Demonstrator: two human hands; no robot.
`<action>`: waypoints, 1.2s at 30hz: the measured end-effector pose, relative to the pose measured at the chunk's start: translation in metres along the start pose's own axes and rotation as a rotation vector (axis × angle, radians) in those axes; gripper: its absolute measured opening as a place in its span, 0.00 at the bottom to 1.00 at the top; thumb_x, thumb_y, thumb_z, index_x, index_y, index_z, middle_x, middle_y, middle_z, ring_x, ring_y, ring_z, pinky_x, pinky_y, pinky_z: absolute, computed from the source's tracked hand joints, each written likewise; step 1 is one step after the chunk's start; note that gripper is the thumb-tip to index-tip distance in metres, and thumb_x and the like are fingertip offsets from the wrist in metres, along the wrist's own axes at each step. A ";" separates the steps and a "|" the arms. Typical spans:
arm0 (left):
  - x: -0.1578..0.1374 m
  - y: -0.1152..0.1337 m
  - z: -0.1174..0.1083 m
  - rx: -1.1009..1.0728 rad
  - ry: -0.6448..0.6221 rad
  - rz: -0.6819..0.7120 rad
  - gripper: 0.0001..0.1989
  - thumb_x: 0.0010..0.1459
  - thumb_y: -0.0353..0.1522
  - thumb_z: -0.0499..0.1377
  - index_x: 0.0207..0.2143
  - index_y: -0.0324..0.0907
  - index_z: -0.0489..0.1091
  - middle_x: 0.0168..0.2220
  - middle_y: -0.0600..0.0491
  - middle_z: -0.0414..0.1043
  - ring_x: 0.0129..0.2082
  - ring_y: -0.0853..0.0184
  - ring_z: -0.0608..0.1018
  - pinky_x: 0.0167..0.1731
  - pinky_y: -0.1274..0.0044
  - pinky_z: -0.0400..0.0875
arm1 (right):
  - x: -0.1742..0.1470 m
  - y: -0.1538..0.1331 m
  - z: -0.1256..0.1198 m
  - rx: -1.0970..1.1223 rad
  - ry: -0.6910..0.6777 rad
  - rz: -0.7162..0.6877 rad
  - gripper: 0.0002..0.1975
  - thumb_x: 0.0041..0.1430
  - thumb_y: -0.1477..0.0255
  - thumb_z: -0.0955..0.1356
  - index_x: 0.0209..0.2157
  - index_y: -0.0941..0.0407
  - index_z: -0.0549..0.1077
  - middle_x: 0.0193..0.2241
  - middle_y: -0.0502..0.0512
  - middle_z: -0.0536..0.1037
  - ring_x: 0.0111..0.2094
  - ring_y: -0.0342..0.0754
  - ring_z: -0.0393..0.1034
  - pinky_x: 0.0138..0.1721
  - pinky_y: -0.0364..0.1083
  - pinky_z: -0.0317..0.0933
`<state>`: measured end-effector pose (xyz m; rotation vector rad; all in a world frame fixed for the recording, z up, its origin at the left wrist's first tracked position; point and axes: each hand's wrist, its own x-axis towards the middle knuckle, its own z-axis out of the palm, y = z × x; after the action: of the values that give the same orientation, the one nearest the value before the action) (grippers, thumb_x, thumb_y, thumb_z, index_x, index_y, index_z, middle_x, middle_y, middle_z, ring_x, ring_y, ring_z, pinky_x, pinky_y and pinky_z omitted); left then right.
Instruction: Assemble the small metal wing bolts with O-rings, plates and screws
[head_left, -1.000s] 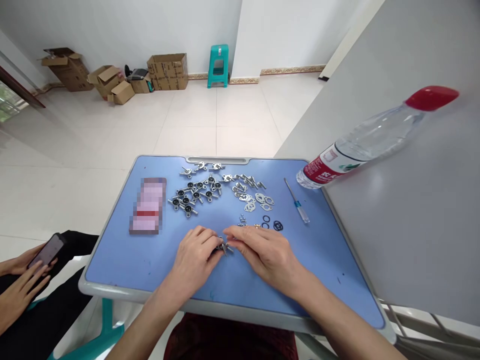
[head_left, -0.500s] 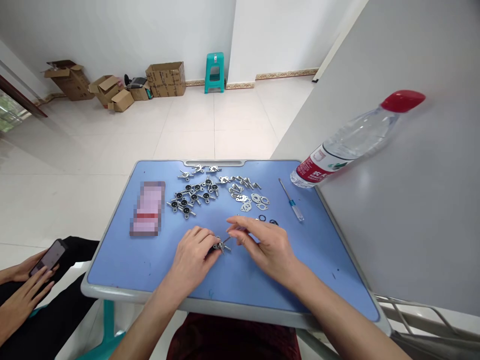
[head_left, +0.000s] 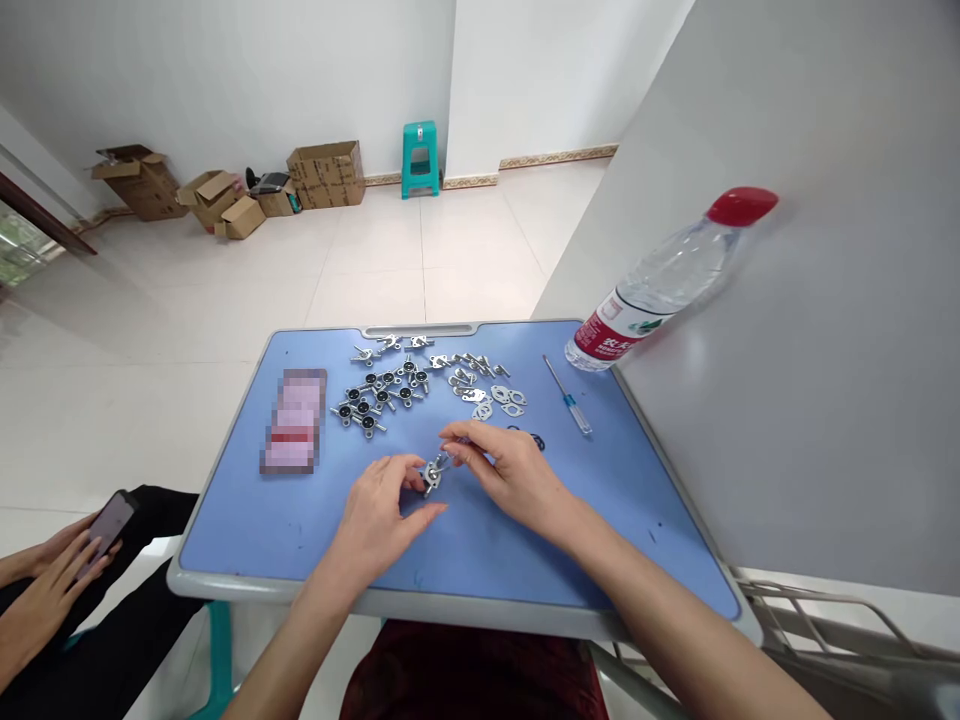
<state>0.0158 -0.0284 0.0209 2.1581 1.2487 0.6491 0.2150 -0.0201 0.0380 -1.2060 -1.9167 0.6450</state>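
Note:
A small metal fitting with a flange and short stems is near the table's front middle, between my hands. My left hand has its fingertips against the fitting's left side, while its thumb is spread away from it. With thumb and index finger, my right hand pinches the fitting's upper right end. Fingers partly hide the fitting. Beyond my hands lie several similar fittings with black discs, flat metal gaskets and black rubber rings.
A screwdriver lies at the right of the blue table. Behind it stands a water bottle by the grey panel. A blurred pink item lies at left. A seated person's hands hold a phone.
My left thumb has come away from the fitting and spread out. The fitting is turned and stands more upright, with my right fingers at its upper end. The view has shifted slightly.

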 end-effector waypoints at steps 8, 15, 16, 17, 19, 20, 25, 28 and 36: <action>-0.003 0.003 -0.008 -0.200 -0.022 -0.005 0.07 0.58 0.27 0.57 0.40 0.43 0.67 0.32 0.55 0.73 0.33 0.68 0.75 0.36 0.75 0.72 | 0.006 0.007 -0.007 0.226 0.141 0.223 0.10 0.66 0.67 0.61 0.42 0.56 0.71 0.34 0.55 0.80 0.30 0.46 0.77 0.34 0.46 0.70; 0.024 0.001 -0.024 0.009 -0.124 0.108 0.20 0.57 0.27 0.61 0.51 0.48 0.67 0.51 0.51 0.68 0.53 0.60 0.69 0.52 0.65 0.68 | 0.005 0.007 -0.023 0.275 0.290 0.223 0.14 0.66 0.61 0.62 0.42 0.56 0.72 0.30 0.54 0.79 0.25 0.44 0.73 0.29 0.45 0.69; 0.028 0.002 -0.025 0.033 -0.162 0.129 0.21 0.57 0.27 0.62 0.53 0.49 0.66 0.52 0.51 0.68 0.54 0.59 0.69 0.53 0.64 0.67 | 0.005 0.007 -0.024 0.278 0.295 0.218 0.14 0.66 0.61 0.62 0.42 0.56 0.72 0.30 0.54 0.78 0.24 0.43 0.72 0.28 0.45 0.69; 0.032 0.002 -0.025 0.052 -0.194 0.146 0.22 0.57 0.26 0.62 0.53 0.49 0.66 0.52 0.52 0.68 0.54 0.59 0.68 0.54 0.64 0.66 | 0.005 0.007 -0.024 0.282 0.298 0.216 0.14 0.66 0.61 0.63 0.42 0.57 0.72 0.30 0.53 0.78 0.24 0.43 0.72 0.28 0.44 0.69; 0.037 0.003 -0.024 0.078 -0.240 0.163 0.23 0.57 0.25 0.61 0.54 0.49 0.65 0.49 0.53 0.70 0.52 0.60 0.69 0.53 0.64 0.66 | 0.005 0.007 -0.025 0.287 0.299 0.211 0.13 0.66 0.62 0.63 0.42 0.57 0.72 0.30 0.53 0.78 0.24 0.43 0.72 0.27 0.44 0.68; 0.038 0.004 -0.022 0.089 -0.251 0.164 0.23 0.58 0.25 0.61 0.54 0.49 0.65 0.47 0.53 0.71 0.51 0.61 0.70 0.52 0.65 0.66 | 0.004 0.006 -0.025 0.288 0.296 0.210 0.13 0.66 0.62 0.63 0.42 0.56 0.71 0.30 0.53 0.78 0.24 0.43 0.72 0.27 0.44 0.68; 0.035 0.007 -0.014 0.169 -0.201 0.149 0.16 0.59 0.27 0.61 0.50 0.46 0.68 0.41 0.53 0.73 0.45 0.61 0.71 0.46 0.67 0.67 | 0.003 0.001 -0.029 0.261 0.272 0.202 0.11 0.66 0.66 0.62 0.43 0.56 0.71 0.29 0.52 0.79 0.23 0.42 0.72 0.26 0.43 0.66; 0.029 0.006 -0.009 0.220 -0.132 0.163 0.10 0.59 0.30 0.62 0.44 0.45 0.70 0.41 0.52 0.73 0.43 0.60 0.72 0.44 0.67 0.67 | 0.002 -0.001 -0.030 0.222 0.253 0.187 0.10 0.66 0.67 0.62 0.44 0.56 0.71 0.28 0.52 0.79 0.22 0.42 0.71 0.25 0.42 0.65; 0.021 0.005 -0.003 0.225 -0.090 0.191 0.05 0.61 0.28 0.59 0.40 0.44 0.71 0.39 0.53 0.74 0.39 0.62 0.73 0.39 0.69 0.64 | -0.001 -0.005 -0.030 0.116 0.172 0.141 0.10 0.67 0.69 0.61 0.44 0.56 0.71 0.28 0.52 0.78 0.25 0.43 0.72 0.26 0.42 0.66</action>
<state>0.0264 -0.0111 0.0297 2.4853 1.1232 0.5006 0.2371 -0.0224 0.0588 -1.2867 -1.6416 0.6934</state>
